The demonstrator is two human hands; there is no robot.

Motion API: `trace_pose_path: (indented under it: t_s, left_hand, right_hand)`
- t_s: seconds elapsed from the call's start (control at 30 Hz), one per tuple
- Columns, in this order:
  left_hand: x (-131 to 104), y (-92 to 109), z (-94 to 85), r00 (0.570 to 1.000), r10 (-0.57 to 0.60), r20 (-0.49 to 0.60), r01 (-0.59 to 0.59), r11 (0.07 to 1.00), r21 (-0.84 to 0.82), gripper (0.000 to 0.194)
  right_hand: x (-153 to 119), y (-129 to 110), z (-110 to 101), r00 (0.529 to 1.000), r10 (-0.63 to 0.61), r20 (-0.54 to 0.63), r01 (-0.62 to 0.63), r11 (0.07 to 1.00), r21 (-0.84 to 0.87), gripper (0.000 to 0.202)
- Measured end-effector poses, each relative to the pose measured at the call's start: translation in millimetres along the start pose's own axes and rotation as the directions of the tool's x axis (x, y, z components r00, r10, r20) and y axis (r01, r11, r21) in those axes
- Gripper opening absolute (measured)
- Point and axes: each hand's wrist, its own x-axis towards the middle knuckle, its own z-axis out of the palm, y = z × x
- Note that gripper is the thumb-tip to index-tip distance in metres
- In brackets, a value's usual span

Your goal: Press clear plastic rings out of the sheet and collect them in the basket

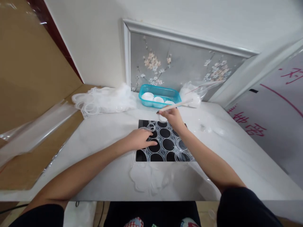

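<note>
Black tray (pixel 165 144), round wells ringed with clear plastic: centre of white table (pixel 106 132), clear of every edge. Our left hand (pixel 139 138): palm down on tray's left part, fingers spread flat, holding nothing. Our right hand (pixel 174 116): at tray's far edge, fingers pinched on thin white stick (pixel 176 105). Teal basket (pixel 159 96) with white caps: against wall behind. Clear ring heap (pixel 101 100): far left. Plastic bag (pixel 193 93): right of basket. Open tabletop right and near edge.
</note>
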Motion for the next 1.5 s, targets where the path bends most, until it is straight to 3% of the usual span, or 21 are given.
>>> trace_pose_path:
  t_s: [0.1,0.23,0.33,0.43,0.5,0.63,0.73,0.8,0.87,0.97,1.1,1.2,1.3,1.37,1.4,1.43,1.47,1.5]
  left_hand:
    - [2.4,-6.3,-12.8,0.987,-0.063,-0.147,0.067,0.997,0.024,0.046]
    - [7.6,-7.5,-27.0,0.956,-0.17,-0.239,0.185,0.982,0.041,0.049]
    - [11.5,9.8,-24.5,0.982,-0.101,-0.161,0.11,0.993,0.046,0.053]
    - [16.9,35.0,-8.7,0.994,0.107,0.03,-0.109,0.991,0.084,0.056]
    - [24.0,48.7,3.2,0.982,0.157,0.102,-0.169,0.977,0.127,0.052]
    - [45.6,62.7,14.3,0.989,0.134,0.057,-0.144,0.95,0.278,0.031]
    - [57.8,69.8,13.9,0.974,0.139,0.178,-0.185,0.943,0.276,0.014]
    - [61.5,77.1,12.4,0.95,0.109,0.293,-0.194,0.941,0.277,0.013]
    - [65.2,87.3,7.3,0.94,0.081,0.33,-0.195,0.925,0.326,0.013]
    - [80.5,109.4,-16.0,0.956,0.093,0.277,-0.207,0.885,0.417,0.011]
    - [127.1,156.3,-76.5,0.982,0.142,0.125,-0.187,0.833,0.52,0.014]
    - [170.8,203.1,-122.9,0.963,0.268,-0.015,-0.221,0.824,0.522,0.027]
    - [208.6,247.4,-150.5,0.866,0.448,-0.223,-0.266,0.789,0.554,0.062]
    - [225.6,266.4,-153.3,0.856,0.471,-0.214,-0.278,0.767,0.578,0.081]
    - [230.5,271.1,-149.5,0.852,0.474,-0.224,-0.283,0.775,0.565,0.079]
    - [232.8,272.2,-142.5,0.861,0.466,-0.204,-0.299,0.789,0.537,0.072]
    - [232.2,269.8,-132.6,0.862,0.466,-0.201,-0.31,0.797,0.518,0.05]
    - [228.7,264.3,-120.7,0.866,0.464,-0.186,-0.318,0.798,0.512,0.041]
  right_hand:
    - [-45.4,-0.9,-19.7,0.966,0.251,0.063,-0.257,0.904,0.342,0.021]
    - [-71.1,1.4,-58.2,0.878,0.445,0.174,-0.449,0.643,0.62,0.017]
    - [-77.5,7.1,-82.1,0.838,0.475,0.27,-0.494,0.446,0.746,0.015]
    - [-80.9,14.5,-100.2,0.848,0.484,0.216,-0.414,0.352,0.84,0.016]
    - [-82.5,18.5,-112.4,0.883,0.456,0.109,-0.308,0.39,0.868,0.015]
    - [-86.4,18.5,-140.2,0.922,0.38,-0.071,-0.123,0.463,0.878,0.013]
    - [-90.9,12.1,-160.2,0.897,0.4,-0.186,0.004,0.413,0.911,0.007]
    - [-94.0,7.9,-170.9,0.876,0.407,-0.26,0.09,0.391,0.916,0.008]
    - [-96.8,5.5,-179.3,0.855,0.409,-0.317,0.154,0.385,0.91,0.009]
    - [-100.9,4.5,-189.0,0.835,0.382,-0.395,0.238,0.396,0.887,0.008]
    - [-106.8,2.5,-199.7,0.829,0.286,-0.481,0.34,0.427,0.838,0.008]
    - [-110.5,1.3,-208.4,0.745,0.341,-0.573,0.443,0.389,0.807,0.011]
    - [-112.2,3.2,-215.4,0.676,0.354,-0.646,0.53,0.376,0.76,0.009]
    - [-112.1,4.7,-215.9,0.647,0.337,-0.684,0.555,0.407,0.726,0.015]
    - [-111.8,5.1,-214.6,0.628,0.321,-0.709,0.56,0.447,0.698,0.019]
    - [-111.3,5.0,-212.4,0.59,0.296,-0.751,0.569,0.509,0.647,0.021]
    - [-110.7,4.8,-209.8,0.531,0.258,-0.807,0.574,0.592,0.566,0.022]
    - [-110.3,4.5,-207.2,0.45,0.207,-0.869,0.565,0.687,0.457,0.022]
